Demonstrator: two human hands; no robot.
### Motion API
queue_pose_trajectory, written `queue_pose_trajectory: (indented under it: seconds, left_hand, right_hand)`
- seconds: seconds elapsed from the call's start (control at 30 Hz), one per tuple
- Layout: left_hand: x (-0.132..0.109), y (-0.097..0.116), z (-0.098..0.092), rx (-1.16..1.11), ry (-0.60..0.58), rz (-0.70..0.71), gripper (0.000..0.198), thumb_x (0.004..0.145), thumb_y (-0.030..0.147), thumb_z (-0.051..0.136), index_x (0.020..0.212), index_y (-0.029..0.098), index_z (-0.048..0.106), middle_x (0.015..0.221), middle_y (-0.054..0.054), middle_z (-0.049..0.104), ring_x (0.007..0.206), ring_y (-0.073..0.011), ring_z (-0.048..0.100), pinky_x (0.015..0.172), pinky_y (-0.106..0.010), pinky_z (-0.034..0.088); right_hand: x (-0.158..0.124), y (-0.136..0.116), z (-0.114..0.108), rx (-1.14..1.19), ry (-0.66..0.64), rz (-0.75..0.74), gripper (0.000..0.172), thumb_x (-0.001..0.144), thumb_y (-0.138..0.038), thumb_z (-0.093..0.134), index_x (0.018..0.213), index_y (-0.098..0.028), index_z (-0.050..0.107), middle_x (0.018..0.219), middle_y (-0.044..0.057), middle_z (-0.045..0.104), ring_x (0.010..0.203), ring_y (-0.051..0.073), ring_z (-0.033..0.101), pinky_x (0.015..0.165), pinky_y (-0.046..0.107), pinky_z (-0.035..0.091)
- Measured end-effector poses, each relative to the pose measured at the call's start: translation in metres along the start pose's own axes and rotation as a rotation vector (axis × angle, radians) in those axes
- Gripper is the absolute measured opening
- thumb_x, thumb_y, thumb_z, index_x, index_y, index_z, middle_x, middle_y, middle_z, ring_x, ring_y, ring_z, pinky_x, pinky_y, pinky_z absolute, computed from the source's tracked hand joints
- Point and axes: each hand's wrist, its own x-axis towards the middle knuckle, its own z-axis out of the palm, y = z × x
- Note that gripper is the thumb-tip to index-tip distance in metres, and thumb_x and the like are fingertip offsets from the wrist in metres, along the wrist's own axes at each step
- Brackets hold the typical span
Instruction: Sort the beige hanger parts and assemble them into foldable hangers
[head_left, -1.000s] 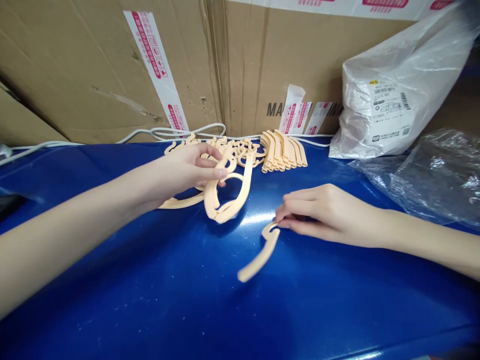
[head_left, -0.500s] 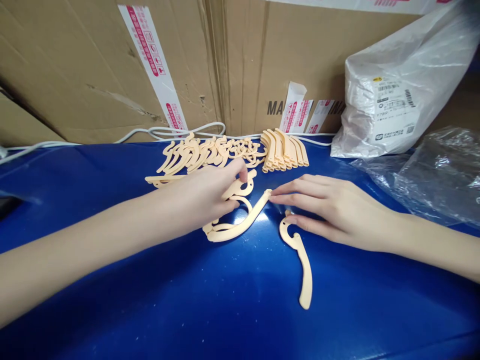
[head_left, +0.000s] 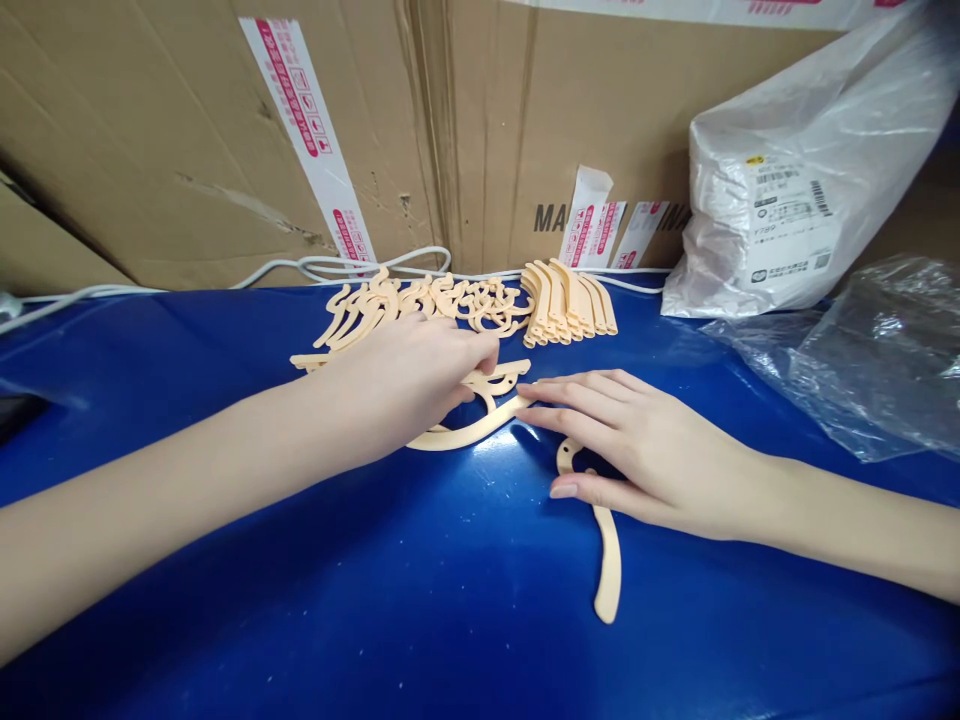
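Observation:
My left hand [head_left: 420, 375] is closed on a cream plastic folding hanger [head_left: 504, 382], its curled fingers partly hiding the piece. A long curved hanger arm [head_left: 465, 437] lies just under that hand on the blue surface. With fingers stretched out, my right hand [head_left: 637, 440] touches the right tip of this arm. Below its palm and thumb lies another hanger piece [head_left: 609, 575], a hook part with one curved arm pointing toward me; the hand covers some of its upper part.
Behind the hands are a heap of hooks and hanger parts [head_left: 487, 305] and a neat stack of curved arms [head_left: 570, 300]. A white cable [head_left: 277, 268] runs before the cardboard boxes [head_left: 480, 130]. At right stand a white plastic bag [head_left: 720, 200] and clear plastic wrap [head_left: 892, 350].
My left hand has moved slightly away from me with the hanger, and the long arm has shifted back too. My right hand has slid left and a little nearer me, over the separate hanger piece.

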Motion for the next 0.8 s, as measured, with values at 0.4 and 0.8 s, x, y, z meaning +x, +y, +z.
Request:
queue_pose_trajectory:
  seconds: [0.4, 0.8]
  left_hand:
    - [-0.002, -0.001, -0.002, 0.11, 0.043, 0.112, 0.023, 0.092, 0.026, 0.049, 0.076, 0.021, 0.064, 0.075, -0.004, 0.066, 0.077, -0.021, 0.054, 0.074, -0.036, 0.034]
    - [-0.006, -0.007, 0.003, 0.215, 0.075, 0.227, 0.031, 0.096, 0.023, 0.039, 0.076, 0.021, 0.062, 0.073, -0.005, 0.062, 0.074, -0.0232, 0.053, 0.07, -0.037, 0.032]
  right_hand:
    - [-0.008, -0.006, -0.005, -0.032, 0.083, 0.005, 0.032, 0.094, -0.048, 0.055, 0.089, -0.017, 0.062, 0.092, 0.008, 0.064, 0.079, 0.02, 0.057, 0.069, 0.033, 0.042]
    - [-0.016, 0.026, -0.016, -0.016, -0.041, 0.025, 0.022, 0.099, -0.026, 0.046, 0.105, -0.018, 0.065, 0.104, 0.008, 0.064, 0.089, 0.02, 0.058, 0.08, 0.035, 0.044]
